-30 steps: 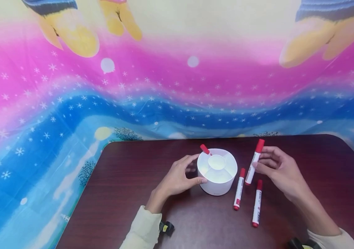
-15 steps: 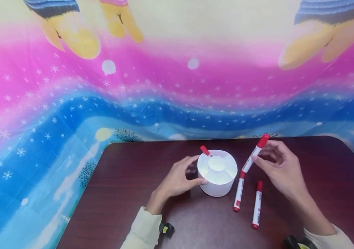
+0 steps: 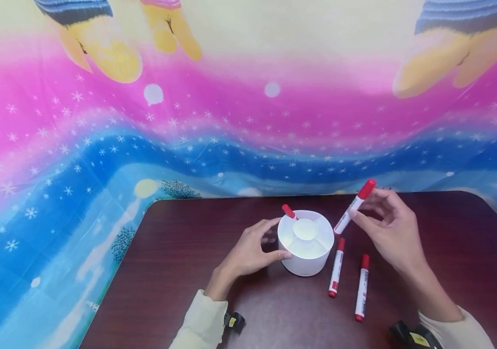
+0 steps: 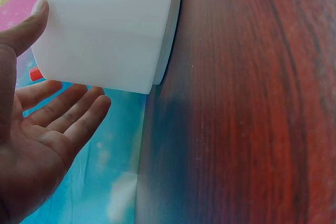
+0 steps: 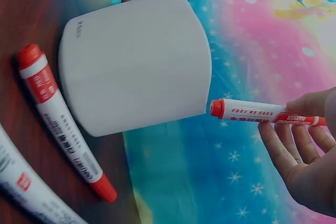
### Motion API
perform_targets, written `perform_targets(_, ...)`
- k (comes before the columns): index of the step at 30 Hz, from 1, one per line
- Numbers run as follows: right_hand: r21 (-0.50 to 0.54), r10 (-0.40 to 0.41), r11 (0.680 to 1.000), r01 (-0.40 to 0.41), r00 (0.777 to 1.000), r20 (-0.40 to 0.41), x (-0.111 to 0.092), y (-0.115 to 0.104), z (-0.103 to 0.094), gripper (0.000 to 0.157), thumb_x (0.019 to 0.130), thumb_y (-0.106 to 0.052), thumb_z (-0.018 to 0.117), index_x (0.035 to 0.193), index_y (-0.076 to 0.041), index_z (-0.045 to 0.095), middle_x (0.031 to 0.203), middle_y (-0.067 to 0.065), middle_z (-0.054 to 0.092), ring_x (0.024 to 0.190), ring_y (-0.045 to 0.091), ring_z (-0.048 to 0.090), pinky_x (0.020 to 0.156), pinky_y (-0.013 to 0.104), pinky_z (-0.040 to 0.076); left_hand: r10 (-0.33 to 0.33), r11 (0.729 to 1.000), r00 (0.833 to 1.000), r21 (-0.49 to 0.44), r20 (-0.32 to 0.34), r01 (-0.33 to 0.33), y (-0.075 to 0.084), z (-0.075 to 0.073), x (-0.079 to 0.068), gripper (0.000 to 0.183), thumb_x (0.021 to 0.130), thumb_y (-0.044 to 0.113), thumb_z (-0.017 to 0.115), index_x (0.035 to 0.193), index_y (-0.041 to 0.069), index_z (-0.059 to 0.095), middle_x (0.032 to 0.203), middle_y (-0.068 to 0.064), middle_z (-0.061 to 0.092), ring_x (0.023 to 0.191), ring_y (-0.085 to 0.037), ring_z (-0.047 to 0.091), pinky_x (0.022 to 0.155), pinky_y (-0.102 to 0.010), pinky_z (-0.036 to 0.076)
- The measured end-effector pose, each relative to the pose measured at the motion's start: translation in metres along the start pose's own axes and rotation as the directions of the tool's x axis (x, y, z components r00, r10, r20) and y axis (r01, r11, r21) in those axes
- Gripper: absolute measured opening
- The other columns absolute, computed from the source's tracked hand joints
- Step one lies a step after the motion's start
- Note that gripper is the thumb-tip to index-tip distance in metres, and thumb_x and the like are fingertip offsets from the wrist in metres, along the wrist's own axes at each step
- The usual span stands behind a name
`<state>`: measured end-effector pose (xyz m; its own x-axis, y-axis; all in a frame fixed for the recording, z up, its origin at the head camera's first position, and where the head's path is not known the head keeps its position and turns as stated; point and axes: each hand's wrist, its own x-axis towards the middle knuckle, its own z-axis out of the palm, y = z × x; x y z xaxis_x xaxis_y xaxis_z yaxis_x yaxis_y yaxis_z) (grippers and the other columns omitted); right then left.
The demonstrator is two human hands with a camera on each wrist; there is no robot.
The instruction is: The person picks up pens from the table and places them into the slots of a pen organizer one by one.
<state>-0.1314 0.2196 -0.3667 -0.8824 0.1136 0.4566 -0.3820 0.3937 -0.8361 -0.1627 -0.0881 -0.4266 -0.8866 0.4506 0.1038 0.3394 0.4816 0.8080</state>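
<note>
A round white pen holder (image 3: 304, 265) with several compartments stands on the table. My left hand (image 3: 248, 247) holds its left side, thumb near the front rim and fingertips at the far side, as the left wrist view also shows. One red-capped marker (image 3: 289, 211) leans in a rear-left compartment. Between thumb and fingers, my right hand (image 3: 390, 232) pinches another whiteboard marker (image 3: 353, 209), its red cap up and its lower end by the holder's right rim. In the right wrist view, that marker's red end (image 5: 216, 108) is just off the holder's top edge.
Two more red-and-white markers lie right of the holder: a nearer marker (image 3: 336, 269) and a farther marker (image 3: 361, 291). The dark wooden table (image 3: 165, 252) ends at a back edge, behind which hangs a colourful printed cloth (image 3: 231, 111).
My right hand has raised its marker and brought it left, tilting it, so its lower end moves from above the table to the holder's rim. The left hand and holder stay put.
</note>
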Motion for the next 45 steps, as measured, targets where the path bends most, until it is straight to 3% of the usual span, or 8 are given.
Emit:
perform_targets(14,0.096,0.025,0.995,-0.028,0.999,0.037,0.005,-0.008,0.011,0.045,0.092,0.008,0.078,0.132,-0.006,0.063,0.113,-0.012,0.069,0.101,-0.001,0.071,0.084,0.011,0.06,0.016,1.0,1.0,-0.002,0.0,-0.016,-0.001,0.0,0.001,0.087,0.086,0.043,0.092,0.16,0.023,0.051,0.141,0.003,0.066,0.122,-0.02,0.072,0.105,-0.033,0.061)
perform_targets(21,0.269,0.081,0.958,-0.1,0.993,0.08,0.006,-0.005,0.015,0.039,0.091,0.01,0.077,0.123,-0.008,0.064,0.11,-0.004,0.069,0.097,0.003,0.072,0.083,0.013,0.061,0.021,1.0,1.0,-0.015,-0.007,-0.021,-0.002,0.0,0.0,0.086,0.085,0.041,0.092,0.159,0.024,0.052,0.139,0.004,0.066,0.12,-0.019,0.072,0.105,-0.033,0.061)
perform_targets(30,0.299,0.255,0.909,-0.29,0.955,0.152,0.006,-0.001,0.014,0.037,0.095,0.0,0.078,0.124,-0.011,0.058,0.104,-0.006,0.068,0.093,0.001,0.074,0.08,0.019,0.065,0.025,1.0,1.0,-0.012,-0.006,-0.025,-0.002,0.001,0.001,0.086,0.085,0.043,0.092,0.159,0.024,0.052,0.141,0.004,0.066,0.12,-0.019,0.072,0.105,-0.032,0.061)
perform_targets(37,0.341,0.316,0.868,-0.362,0.931,0.184,0.005,0.005,0.016,0.037,0.096,-0.003,0.079,0.124,-0.012,0.055,0.102,-0.004,0.068,0.089,0.002,0.076,0.08,0.023,0.066,0.026,1.0,1.0,-0.012,-0.005,-0.026,-0.001,0.001,0.0,0.086,0.085,0.043,0.092,0.159,0.023,0.052,0.141,0.003,0.066,0.12,-0.02,0.072,0.105,-0.035,0.061)
perform_targets(45,0.287,0.339,0.875,-0.389,0.917,0.209,0.004,0.009,0.018,0.039,0.098,-0.008,0.078,0.128,-0.009,0.053,0.104,-0.003,0.065,0.089,0.004,0.077,0.082,0.028,0.067,0.029,0.999,1.0,-0.015,-0.006,-0.029,-0.001,0.001,0.0,0.086,0.085,0.042,0.092,0.159,0.023,0.052,0.14,0.002,0.066,0.119,-0.021,0.073,0.105,-0.037,0.062)
